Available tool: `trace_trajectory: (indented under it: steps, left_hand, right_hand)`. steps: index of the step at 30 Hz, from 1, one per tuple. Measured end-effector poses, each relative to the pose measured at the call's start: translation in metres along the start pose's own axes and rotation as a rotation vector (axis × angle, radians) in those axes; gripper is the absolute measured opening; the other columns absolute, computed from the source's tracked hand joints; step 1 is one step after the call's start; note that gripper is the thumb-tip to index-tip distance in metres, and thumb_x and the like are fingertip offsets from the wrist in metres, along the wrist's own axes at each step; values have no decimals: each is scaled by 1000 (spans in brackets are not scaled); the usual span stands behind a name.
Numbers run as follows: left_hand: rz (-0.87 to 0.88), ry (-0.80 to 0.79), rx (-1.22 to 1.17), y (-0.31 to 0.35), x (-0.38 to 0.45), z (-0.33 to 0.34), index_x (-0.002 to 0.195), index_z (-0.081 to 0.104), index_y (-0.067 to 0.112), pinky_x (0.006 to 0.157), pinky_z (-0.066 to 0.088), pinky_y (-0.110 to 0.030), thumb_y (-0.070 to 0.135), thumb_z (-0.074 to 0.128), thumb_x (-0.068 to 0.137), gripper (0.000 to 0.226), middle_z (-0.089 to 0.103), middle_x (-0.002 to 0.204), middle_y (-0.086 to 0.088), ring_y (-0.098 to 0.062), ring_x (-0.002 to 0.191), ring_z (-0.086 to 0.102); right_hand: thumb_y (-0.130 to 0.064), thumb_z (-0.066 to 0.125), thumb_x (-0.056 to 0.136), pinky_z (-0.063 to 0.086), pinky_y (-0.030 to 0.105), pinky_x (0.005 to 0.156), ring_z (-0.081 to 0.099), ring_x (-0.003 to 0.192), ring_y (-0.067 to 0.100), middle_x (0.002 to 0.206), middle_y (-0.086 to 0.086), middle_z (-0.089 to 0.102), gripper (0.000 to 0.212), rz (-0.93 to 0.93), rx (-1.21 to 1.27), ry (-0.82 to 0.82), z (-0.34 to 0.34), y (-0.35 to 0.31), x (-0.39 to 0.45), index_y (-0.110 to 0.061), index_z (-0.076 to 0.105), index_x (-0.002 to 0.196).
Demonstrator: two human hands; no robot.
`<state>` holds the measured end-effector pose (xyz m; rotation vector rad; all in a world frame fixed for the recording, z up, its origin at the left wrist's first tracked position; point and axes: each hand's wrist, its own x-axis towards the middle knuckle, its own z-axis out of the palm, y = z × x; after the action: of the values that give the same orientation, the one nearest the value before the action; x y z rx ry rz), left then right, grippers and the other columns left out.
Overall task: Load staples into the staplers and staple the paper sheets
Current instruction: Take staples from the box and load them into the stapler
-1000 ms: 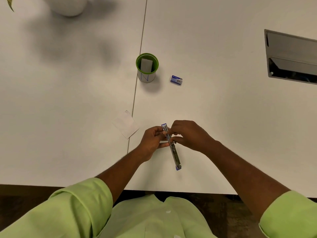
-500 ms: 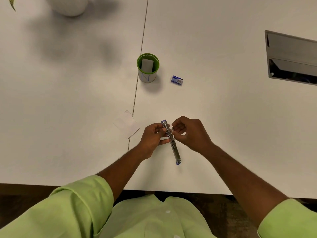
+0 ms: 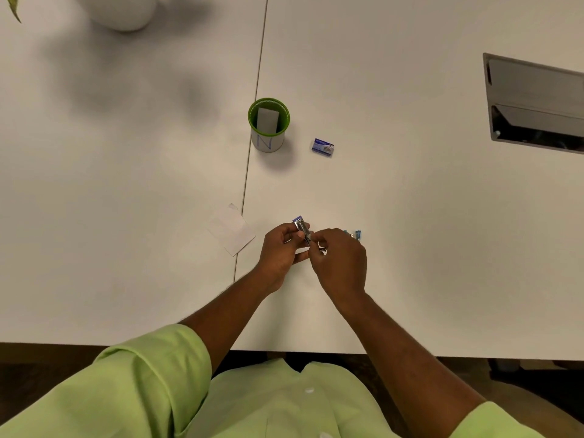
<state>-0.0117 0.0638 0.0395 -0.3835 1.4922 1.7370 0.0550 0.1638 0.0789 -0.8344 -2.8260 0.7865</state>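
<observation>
White tabletop [image 3: 395, 200]: left hand [image 3: 279, 252] pinches slim silver stapler [image 3: 301, 229], blue tip at 12 o'clock; right hand [image 3: 339, 259] fingers closed on it.

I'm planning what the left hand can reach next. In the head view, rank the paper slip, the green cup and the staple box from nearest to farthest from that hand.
From the left hand:
1. Paper slip, just to its left.
2. Staple box, ahead and slightly right.
3. Green cup, ahead near the table seam.
</observation>
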Motion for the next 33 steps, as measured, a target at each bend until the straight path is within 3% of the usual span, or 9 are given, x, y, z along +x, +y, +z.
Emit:
trace_trajectory:
  steps: [13,19,26,29,33]
  left_hand:
    - [-15,-4,-41,-8,-4,-5,112,70,16,72,60,-28,7,55,102,21,76,109,-7,-17,94,76]
    - [-20,-14,-48,-5,-5,-4,108,72,18,69,59,-25,7,56,102,21,78,102,-3,-16,91,76]
    - [-41,-50,-47,-4,-4,-4,119,68,6,73,61,-31,5,55,102,22,76,108,-12,-21,95,75]
    - [-55,-54,-48,-5,-5,-5,119,66,3,71,61,-31,5,57,101,21,75,107,-14,-20,92,75]
    - [-67,-76,-15,-7,-6,-6,118,65,1,71,62,-32,3,62,97,21,73,110,-18,-19,89,74]
  right_hand:
    - [-21,73,90,56,31,70,69,75,17,89,0,76,12,-3,-9,-48,0,4,-10,-15,80,98]
    - [-24,71,91,49,24,69,66,77,11,90,-5,75,12,-10,-8,-28,-3,1,-6,-20,79,98]
    - [-20,63,92,56,37,77,68,87,14,102,-7,74,20,-36,23,-82,-13,1,0,-25,74,108]
    - [-17,62,91,55,37,75,66,85,13,99,-9,70,25,-95,13,-168,-18,1,5,-29,72,109]
    - [-10,67,84,54,36,70,64,84,18,96,-6,64,30,-177,-176,-363,-22,-1,11,-30,74,106]
